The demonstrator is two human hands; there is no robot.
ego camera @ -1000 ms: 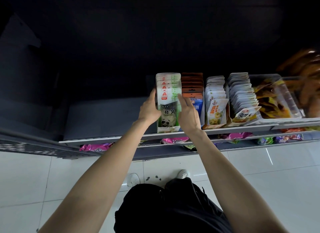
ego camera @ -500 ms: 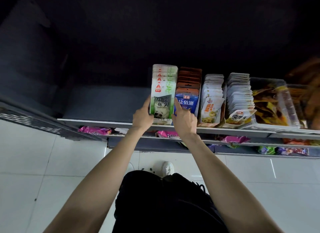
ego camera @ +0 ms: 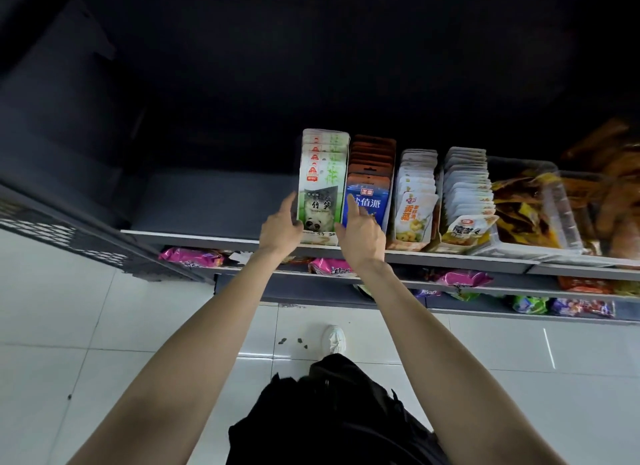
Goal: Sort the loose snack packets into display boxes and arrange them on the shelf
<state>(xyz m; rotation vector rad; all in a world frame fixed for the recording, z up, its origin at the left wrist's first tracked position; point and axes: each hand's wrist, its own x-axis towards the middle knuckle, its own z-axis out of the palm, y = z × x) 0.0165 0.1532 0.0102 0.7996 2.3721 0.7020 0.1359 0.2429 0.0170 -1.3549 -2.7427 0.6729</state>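
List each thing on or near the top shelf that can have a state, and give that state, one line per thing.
panda packet box: upright on shelf, full, held between both hands
left hand: fingers against the box's left side
right hand: against the box's right side, forefinger straight
blue packet box: upright, full
yellow packet box: upright, full
clear bin: holds loose packets

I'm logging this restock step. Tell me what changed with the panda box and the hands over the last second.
The panda display box, earlier lifted above the shelf edge, now sits on it beside the blue-fronted box. The left hand has slid down to its lower left side; the right hand has eased off, its fingers now at the gap between both boxes. The other boxes to the right stayed put.
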